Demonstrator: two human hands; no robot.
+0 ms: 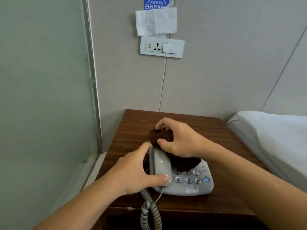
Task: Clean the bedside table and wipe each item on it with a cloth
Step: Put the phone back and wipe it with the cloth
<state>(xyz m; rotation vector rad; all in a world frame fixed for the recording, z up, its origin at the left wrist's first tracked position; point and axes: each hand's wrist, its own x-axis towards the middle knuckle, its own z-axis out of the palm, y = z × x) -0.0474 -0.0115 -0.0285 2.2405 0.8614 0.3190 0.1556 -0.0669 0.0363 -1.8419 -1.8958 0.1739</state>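
Observation:
A grey desk telephone (191, 186) stands near the front edge of the dark wooden bedside table (132, 127). My left hand (132, 170) grips its grey handset (159, 165), thumb across the lower end. My right hand (177, 138) holds a bunched dark brown cloth (159, 136) against the handset's upper end. A loose part of the cloth (184, 163) hangs down over the upper keypad. The lower keys, among them star, zero and hash, stay visible.
A coiled grey cord (149, 211) hangs from the handset over the table's front edge. A white bed (272, 138) adjoins the table on the right. A frosted glass panel (44, 97) stands to the left. On the wall are a socket plate (162, 46) and white paper (156, 21).

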